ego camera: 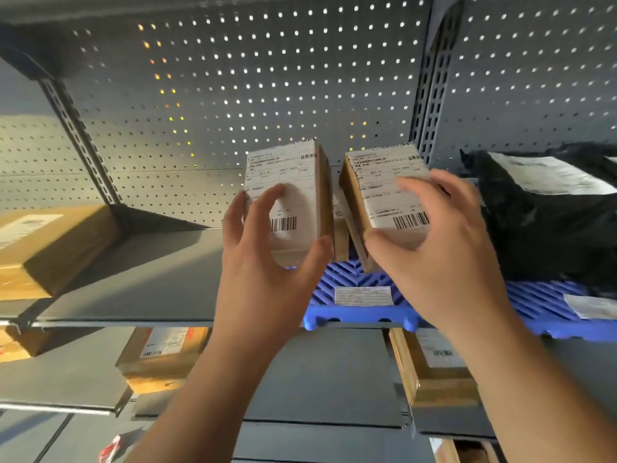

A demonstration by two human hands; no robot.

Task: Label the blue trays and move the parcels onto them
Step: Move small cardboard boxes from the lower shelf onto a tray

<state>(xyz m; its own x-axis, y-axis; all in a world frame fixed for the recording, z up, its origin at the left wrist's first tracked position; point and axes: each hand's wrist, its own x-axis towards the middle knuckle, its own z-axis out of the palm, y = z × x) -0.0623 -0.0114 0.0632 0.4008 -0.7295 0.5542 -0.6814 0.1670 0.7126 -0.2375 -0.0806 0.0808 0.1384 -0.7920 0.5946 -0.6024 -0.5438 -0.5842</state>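
Boxes are in the middle of the frame. The left hand (263,282) grips the left box (290,198), and the right hand (444,262) grips the tilted right box (387,195). Just below is a blue tray (354,315) with a label (364,295). This looks like the moving step. Next, both boxes need setting down flat on the tray.

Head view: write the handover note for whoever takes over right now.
Left hand: grips a small labelled parcel upright, just left of the middle blue tray.
Right hand: grips a second small parcel, tilted, above that tray.
Done: the middle tray and the right blue tray each carry a paper label; a black bagged parcel lies on the right one.
Left: set both small parcels down on the middle tray. The large cardboard box sits on bare shelf, off any tray; lower-shelf boxes likewise.
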